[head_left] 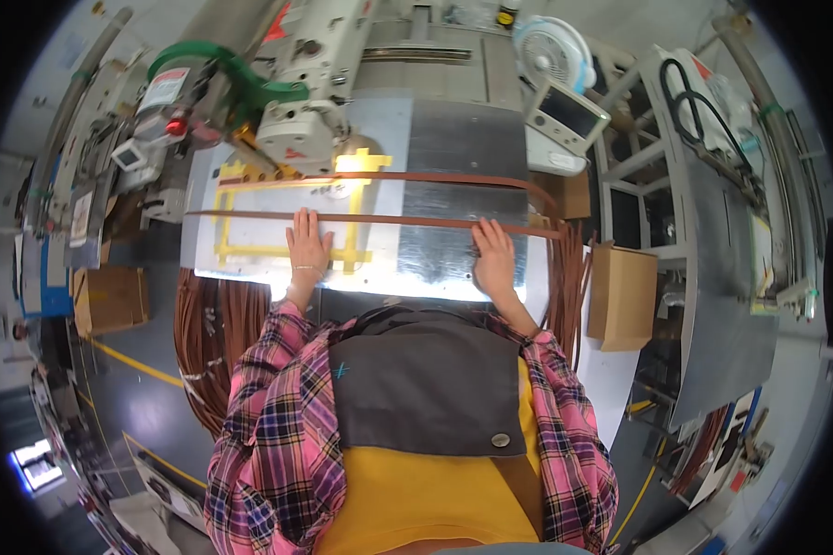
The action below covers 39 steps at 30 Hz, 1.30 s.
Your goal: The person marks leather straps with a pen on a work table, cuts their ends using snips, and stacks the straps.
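Note:
A long brown leather-like strip [389,219] lies straight across the metal work plate [463,264] in front of me. Flat on the plate, my left hand [307,248] touches the strip with its fingertips, fingers stretched out. Farther right, my right hand [494,257] rests its extended fingers on the same strip near the plate's right side. A second brown strip [444,176] runs parallel behind it, its left part beneath the sewing machine head [301,129]. Yellow tape [292,252] marks a frame on the plate around the left hand.
Bundles of brown strips hang at the plate's left [204,342] and right [569,277]. A control screen [567,113] and a fan [553,54] stand at the back right. Cardboard boxes are on the right [623,296] and left [111,301].

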{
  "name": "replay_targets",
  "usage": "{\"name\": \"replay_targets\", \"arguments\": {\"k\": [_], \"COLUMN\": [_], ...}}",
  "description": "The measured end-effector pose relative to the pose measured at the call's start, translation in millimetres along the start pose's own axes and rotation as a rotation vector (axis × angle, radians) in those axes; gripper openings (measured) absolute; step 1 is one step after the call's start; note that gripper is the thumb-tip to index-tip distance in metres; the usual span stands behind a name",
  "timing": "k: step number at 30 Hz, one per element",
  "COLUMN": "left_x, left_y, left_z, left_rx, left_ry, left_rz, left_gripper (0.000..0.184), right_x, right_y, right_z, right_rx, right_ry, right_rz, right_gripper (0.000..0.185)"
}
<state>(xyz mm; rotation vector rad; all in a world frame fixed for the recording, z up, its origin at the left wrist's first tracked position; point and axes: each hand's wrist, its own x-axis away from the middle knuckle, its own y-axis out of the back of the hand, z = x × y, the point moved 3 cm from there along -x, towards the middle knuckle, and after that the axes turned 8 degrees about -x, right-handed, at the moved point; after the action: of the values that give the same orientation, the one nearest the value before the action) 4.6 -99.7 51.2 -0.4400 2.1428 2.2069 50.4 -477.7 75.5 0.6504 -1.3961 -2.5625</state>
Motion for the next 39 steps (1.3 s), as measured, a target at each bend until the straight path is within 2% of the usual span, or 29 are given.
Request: {"name": "replay_targets", "arguments": {"k": [8, 11, 13, 14, 16, 17, 19, 21, 23, 24, 26, 27, 30, 34, 36, 37, 39], "left_x": [-3.1, -4.6, -5.1, -6.7, -14.8, -21.4, -43.1, -75.2, -102.0, -110.8, -124.2, -126.1, -122.3, -110.3, -107.7, -107.8, -108.4], "left_y": [6.6, 10.0, 13.8, 12.1, 12.9, 14.8, -5.0, -22.2, -13.8, -21.7, -42.9, -43.6, -40.6, -42.3, -50.8, -53.0, -49.0], "left_z": [81.2, 89.1, 85.7, 84.2, 76.9, 69.6, 55.9, 35.1, 10.7, 10.5, 5.9, 4.0, 1.7, 13.6, 25.8, 27.1, 27.8], "left_rx": [-0.055, -0.056, -0.035, -0.032, 0.144, 0.261, 0.587, 0.892, 1.447, 1.453, 1.83, 1.956, 2.089, 2.018, 1.666, 1.667, 1.074], "left_ry": [0.101, 0.047, -0.038, -0.034, -0.019, -0.004, 0.136, 0.517, 0.703, 0.7, 0.703, 0.824, 0.931, 0.877, 0.752, 0.751, 0.505], "left_rz": [0.092, 0.067, -0.049, -0.044, -0.121, -0.18, -0.167, -0.004, 0.081, 0.084, 0.127, 0.143, 0.126, 0.134, 0.171, 0.171, 0.153], "left_gripper": [0.052, 0.047, 0.04, 0.04, 0.037, 0.033, 0.029, 0.022, 0.02, 0.02, 0.016, 0.012, 0.008, 0.008, 0.013, 0.013, 0.018], "right_x": [-20.5, -42.9, -55.9, -62.3, -74.7, -77.2, -79.7, -75.9, -70.9, -66.7, -60.4, -55.8, -44.6, -32.0, -29.9, -29.4, -32.2], "right_y": [7.1, 13.1, 4.6, -5.9, -29.7, -39.8, -58.3, -64.6, -69.6, -67.7, -60.3, -56.0, -49.3, -44.2, -44.5, -44.1, -41.8], "right_z": [8.9, 31.4, 54.0, 61.7, 81.7, 90.2, 105.3, 109.1, 109.0, 103.8, 96.7, 92.9, 82.2, 70.4, 65.8, 63.2, 61.0], "right_rx": [0.019, -0.083, -0.323, -0.32, -0.346, -0.344, -0.277, -0.244, -0.209, -0.204, -0.194, -0.197, -0.188, -0.135, -0.099, -0.072, -0.014], "right_ry": [-0.072, -0.146, -0.344, -0.345, -0.171, -0.172, -0.067, -0.069, -0.071, -0.081, -0.094, -0.127, -0.169, -0.211, -0.233, -0.242, -0.255], "right_rz": [-0.01, 0.047, 0.154, 0.161, 0.196, 0.199, 0.283, 0.285, 0.282, 0.255, 0.222, 0.201, 0.179, 0.05, 0.022, -0.002, -0.02], "right_gripper": [0.031, 0.03, 0.029, 0.029, 0.028, 0.028, 0.026, 0.024, 0.023, 0.024, 0.024, 0.022, 0.024, 0.031, 0.034, 0.037, 0.046]}}
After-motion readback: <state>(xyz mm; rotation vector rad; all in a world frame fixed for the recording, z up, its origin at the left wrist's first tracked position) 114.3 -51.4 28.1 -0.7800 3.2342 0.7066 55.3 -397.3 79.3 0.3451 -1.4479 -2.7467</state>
